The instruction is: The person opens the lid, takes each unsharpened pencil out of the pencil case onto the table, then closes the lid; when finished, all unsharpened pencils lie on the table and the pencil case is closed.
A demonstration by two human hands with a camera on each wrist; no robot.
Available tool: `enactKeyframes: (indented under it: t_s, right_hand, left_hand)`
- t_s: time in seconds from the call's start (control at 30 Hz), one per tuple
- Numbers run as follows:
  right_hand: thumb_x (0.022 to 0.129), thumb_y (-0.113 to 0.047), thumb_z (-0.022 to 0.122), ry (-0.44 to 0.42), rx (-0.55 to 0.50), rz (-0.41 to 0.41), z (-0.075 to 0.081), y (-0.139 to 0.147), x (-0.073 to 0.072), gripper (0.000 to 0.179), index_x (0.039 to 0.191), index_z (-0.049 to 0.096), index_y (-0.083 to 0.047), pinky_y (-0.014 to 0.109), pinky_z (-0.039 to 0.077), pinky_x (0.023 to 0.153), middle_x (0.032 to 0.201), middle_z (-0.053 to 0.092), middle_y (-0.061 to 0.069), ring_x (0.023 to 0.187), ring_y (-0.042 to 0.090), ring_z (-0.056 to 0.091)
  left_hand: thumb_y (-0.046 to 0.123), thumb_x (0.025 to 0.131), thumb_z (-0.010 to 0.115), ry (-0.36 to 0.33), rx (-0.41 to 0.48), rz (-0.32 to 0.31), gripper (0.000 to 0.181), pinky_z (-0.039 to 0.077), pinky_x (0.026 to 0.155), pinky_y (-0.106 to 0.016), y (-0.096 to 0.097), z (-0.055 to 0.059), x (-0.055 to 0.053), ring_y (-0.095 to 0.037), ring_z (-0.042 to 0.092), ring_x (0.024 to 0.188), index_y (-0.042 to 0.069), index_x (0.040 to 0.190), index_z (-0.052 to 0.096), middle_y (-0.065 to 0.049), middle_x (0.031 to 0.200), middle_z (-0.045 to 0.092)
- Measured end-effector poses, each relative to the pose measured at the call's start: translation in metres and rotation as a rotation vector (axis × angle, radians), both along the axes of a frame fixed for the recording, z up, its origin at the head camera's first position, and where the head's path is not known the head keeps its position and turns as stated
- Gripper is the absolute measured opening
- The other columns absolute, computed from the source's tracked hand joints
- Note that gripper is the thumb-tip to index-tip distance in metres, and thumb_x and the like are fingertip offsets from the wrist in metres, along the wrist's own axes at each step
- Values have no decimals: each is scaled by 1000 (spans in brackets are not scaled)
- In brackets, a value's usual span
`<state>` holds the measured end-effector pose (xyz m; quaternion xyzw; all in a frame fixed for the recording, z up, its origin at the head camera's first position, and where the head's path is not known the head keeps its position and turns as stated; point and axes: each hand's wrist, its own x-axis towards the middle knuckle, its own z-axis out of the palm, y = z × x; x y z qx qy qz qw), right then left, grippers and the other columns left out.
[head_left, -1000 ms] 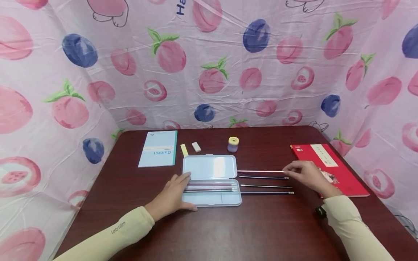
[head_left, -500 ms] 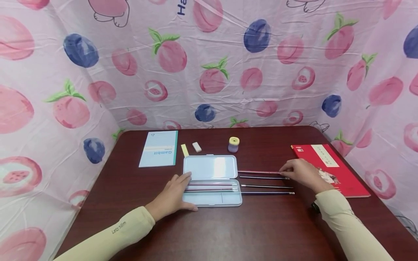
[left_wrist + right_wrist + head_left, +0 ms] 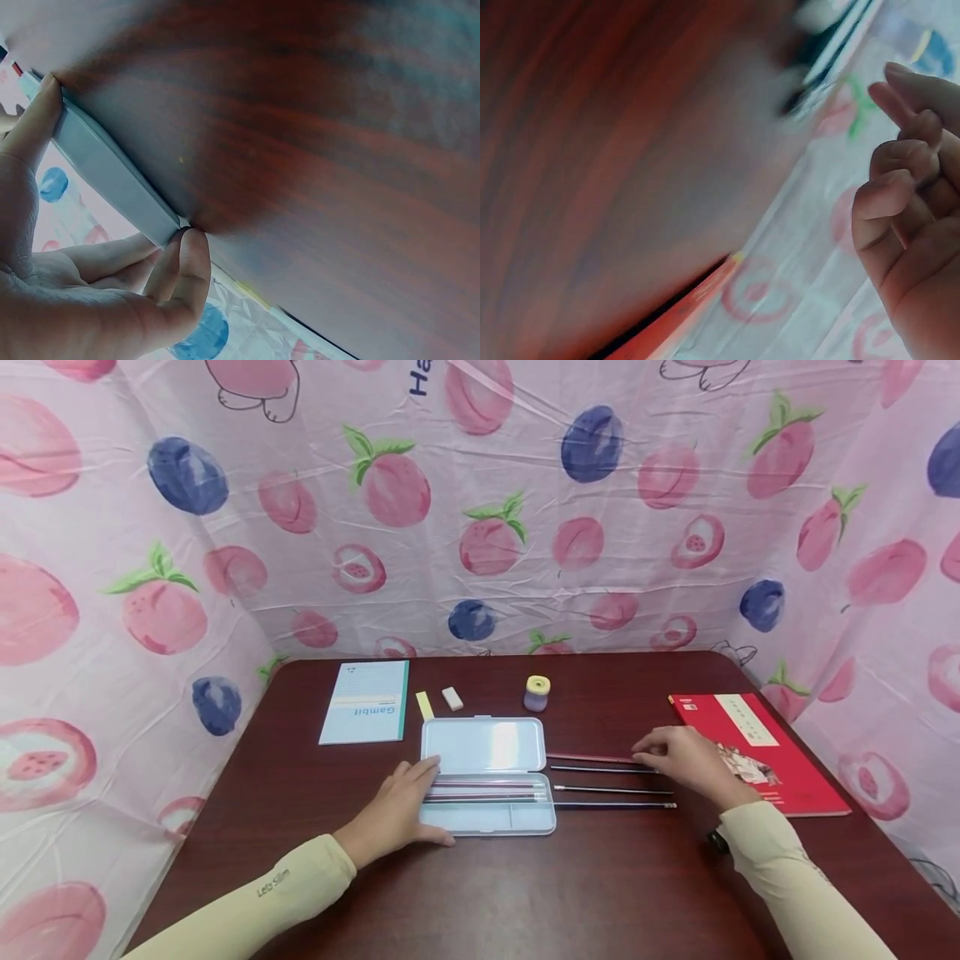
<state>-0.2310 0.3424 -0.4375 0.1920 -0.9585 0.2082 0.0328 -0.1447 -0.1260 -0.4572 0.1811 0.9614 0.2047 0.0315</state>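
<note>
My left hand (image 3: pixel 397 806) grips the left end of a pale blue pencil case (image 3: pixel 528 814). The case lies open, lid (image 3: pixel 461 745) folded back to the far side, with several pencils (image 3: pixel 487 797) in its tray. In the left wrist view, thumb and fingers span the end of the case (image 3: pixel 112 176). My right hand (image 3: pixel 690 762) is over the right end of a red pencil (image 3: pixel 588 757) lying beside the lid. Its fingers are loosely curled, and the right wrist view shows nothing between the fingertips (image 3: pixel 900 75). Several dark pencils (image 3: pixel 611 790) lie in nearly parallel rows right of the case.
Behind the case are a yellow strip (image 3: pixel 424 705), a white eraser (image 3: pixel 452 698) and a small yellow-topped purple container (image 3: pixel 536 693). A light blue notebook (image 3: pixel 363 702) lies at the back left. A red book (image 3: pixel 753 743) lies on the right, partly behind the right hand.
My right hand has moved left along the red pencil, whose right end now sits lower in the head view and partly under the hand. The left hand and case have stayed put.
</note>
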Motion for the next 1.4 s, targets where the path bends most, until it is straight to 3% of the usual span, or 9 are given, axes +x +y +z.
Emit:
enactKeyframes:
  t_s: [0.17,0.33,0.53,0.77,1.03,1.27,1.4]
  right_hand:
    - [86,-10,88,98,-153,71,7,-35,17,16,102,85,-9,22,51,63,84,78,-3,70,3,56]
    - [87,-7,87,68,-238,166,9,-76,32,13,99,85,-10,22,49,60,74,69,-10,65,2,52]
    - [90,-11,86,-21,-180,243,10,-112,42,10,99,86,-12,22,49,61,82,73,-9,67,0,52]
    - [89,-14,86,-34,-70,291,3,-135,42,10,99,85,-12,21,48,62,85,75,-7,67,-2,51]
    - [89,-16,87,-31,11,296,-2,-143,41,13,102,85,-12,20,40,56,70,57,-11,61,-1,44]
    - [88,-16,88,-24,38,295,-3,-146,39,17,104,85,-11,19,37,54,69,56,-10,59,-1,42]
    - [87,-14,88,-11,65,288,-3,-149,38,17,104,86,-10,20,41,57,76,68,-7,62,0,46]
  left_hand:
    - [57,69,97,-5,4,2,115,50,105,-47,0,1,0,-27,50,124,-1,156,50,-13,165,49]
    - [57,69,97,-3,3,-1,115,50,105,-47,0,1,0,-28,50,124,-1,156,50,-13,165,49]
    - [57,69,98,2,5,-5,115,50,107,-49,-1,1,0,-29,50,125,-1,156,50,-13,165,49]
    - [56,69,97,-2,10,-10,115,49,109,-50,-1,0,0,-30,50,126,-1,156,50,-13,165,49]
    - [57,69,97,-5,10,-6,115,50,107,-48,0,1,0,-28,50,125,-1,156,50,-13,165,49]
    - [56,70,97,-10,9,-2,114,49,111,-50,0,2,0,-31,50,129,-1,156,50,-13,166,48]
    - [56,70,97,-14,11,-1,113,48,115,-53,0,1,1,-34,50,133,-1,156,50,-13,166,48]
